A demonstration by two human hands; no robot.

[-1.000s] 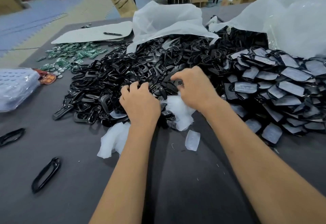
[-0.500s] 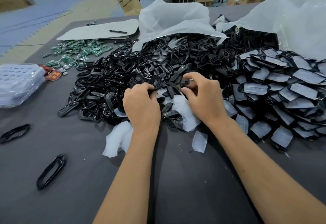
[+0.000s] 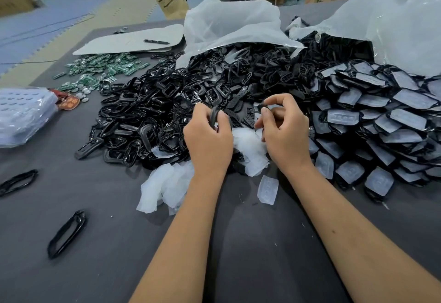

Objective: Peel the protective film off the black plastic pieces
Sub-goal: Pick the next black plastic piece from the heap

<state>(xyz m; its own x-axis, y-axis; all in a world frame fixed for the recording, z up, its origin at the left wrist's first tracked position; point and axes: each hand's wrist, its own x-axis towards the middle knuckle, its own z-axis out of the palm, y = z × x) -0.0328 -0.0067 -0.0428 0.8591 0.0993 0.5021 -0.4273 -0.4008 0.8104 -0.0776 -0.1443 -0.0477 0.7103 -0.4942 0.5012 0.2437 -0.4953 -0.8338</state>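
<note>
A big heap of glossy black plastic pieces covers the middle of the grey table. To its right lies a pile of black pieces with cloudy film on them. My left hand is closed around a black ring-shaped piece, lifted just above the heap's near edge. My right hand pinches a small black piece between thumb and forefinger, close beside the left. Peeled white film scraps lie under and in front of both hands.
More film scraps and one loose film lie near the table's front. Two black rings sit at the left. Green circuit boards, a blue bagged tray and clear plastic bags ring the heaps.
Both hands have risen out of the heap and drawn toward me, each now holding a black piece. The camera view has shifted slightly closer.
</note>
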